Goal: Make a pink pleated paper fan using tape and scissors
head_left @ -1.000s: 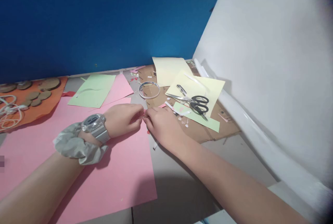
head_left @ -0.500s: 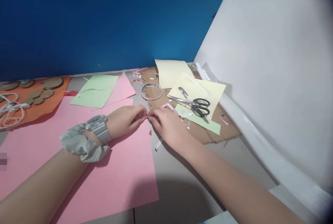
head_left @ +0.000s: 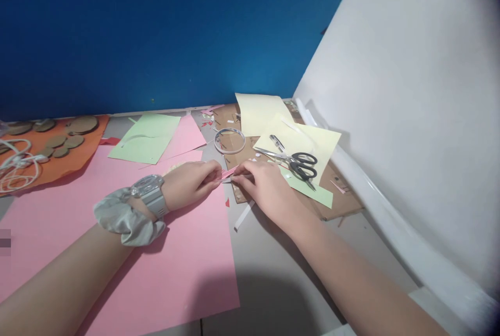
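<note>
My left hand (head_left: 189,184), with a grey watch and a scrunchie on the wrist, pinches one end of a small pink paper strip (head_left: 228,173). My right hand (head_left: 265,189) pinches the other end of that strip. Both hands meet just above the right edge of a large pink paper sheet (head_left: 128,252). Black-handled scissors (head_left: 295,161) lie on yellow paper (head_left: 312,140) just beyond my right hand. A roll of clear tape (head_left: 229,140) sits on brown cardboard (head_left: 339,203) behind the hands.
A green sheet (head_left: 146,137) lies at the back, an orange sheet (head_left: 58,161) with brown cardboard discs (head_left: 80,124) and a white cord (head_left: 17,166) at the left. A white strip (head_left: 242,217) and paper scraps lie near the hands. A blue wall and a slanted white board (head_left: 410,117) bound the surface.
My right hand has drawn slightly to the right, so the pink strip now shows stretched between the two pinches. The view has shifted a little.
</note>
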The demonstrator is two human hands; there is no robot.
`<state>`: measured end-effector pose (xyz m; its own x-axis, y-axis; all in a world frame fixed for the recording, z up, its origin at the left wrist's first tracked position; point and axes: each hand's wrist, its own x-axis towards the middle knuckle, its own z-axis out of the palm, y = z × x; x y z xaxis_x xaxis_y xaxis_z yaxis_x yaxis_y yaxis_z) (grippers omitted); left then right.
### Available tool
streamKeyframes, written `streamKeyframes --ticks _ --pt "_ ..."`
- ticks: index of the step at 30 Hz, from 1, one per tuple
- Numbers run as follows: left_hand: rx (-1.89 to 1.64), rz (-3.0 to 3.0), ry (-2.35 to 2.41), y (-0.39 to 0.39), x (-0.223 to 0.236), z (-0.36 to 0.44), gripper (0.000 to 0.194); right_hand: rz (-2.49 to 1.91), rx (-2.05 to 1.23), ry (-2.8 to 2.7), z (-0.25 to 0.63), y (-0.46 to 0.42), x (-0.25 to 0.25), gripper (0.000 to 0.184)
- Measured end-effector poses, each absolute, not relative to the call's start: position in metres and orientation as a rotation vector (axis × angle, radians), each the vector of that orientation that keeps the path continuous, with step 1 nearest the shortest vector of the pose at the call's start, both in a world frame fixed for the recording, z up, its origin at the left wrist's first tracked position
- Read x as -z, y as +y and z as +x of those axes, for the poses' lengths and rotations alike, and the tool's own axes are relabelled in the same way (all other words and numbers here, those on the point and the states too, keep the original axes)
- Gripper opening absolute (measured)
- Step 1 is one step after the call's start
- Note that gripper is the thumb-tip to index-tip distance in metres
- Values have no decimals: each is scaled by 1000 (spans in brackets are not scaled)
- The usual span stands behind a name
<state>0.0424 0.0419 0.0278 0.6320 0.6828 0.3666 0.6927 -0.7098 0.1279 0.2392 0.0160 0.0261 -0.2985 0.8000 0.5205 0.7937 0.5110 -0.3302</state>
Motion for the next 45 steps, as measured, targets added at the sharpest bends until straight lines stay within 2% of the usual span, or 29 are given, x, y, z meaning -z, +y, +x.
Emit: streamKeyframes --ticks 5,9,21,30,38,45 --pt "631 -2806 -1196 42 -27 42 8 -1200 321 -2215 236 17 -23 19" --pt "630 -2806 -1207 42 -28 40 11 -1142 429 -2261 235 16 -22 18" --pt "396 -2820 -1292 6 -34 7 18 -1010 311 -2469 210 0 -14 10" --pt "541 -2719 -1296 -7 -13 4 22 -988 434 -2432 208 -15 2 13" --pt "694 -2683 -1262 0 0 0 30 -959 338 -2420 211 -15 4 10" --pt "725 -2687 -1263 1 2 0 24 -882 270 -2388 212 -14 7 13"
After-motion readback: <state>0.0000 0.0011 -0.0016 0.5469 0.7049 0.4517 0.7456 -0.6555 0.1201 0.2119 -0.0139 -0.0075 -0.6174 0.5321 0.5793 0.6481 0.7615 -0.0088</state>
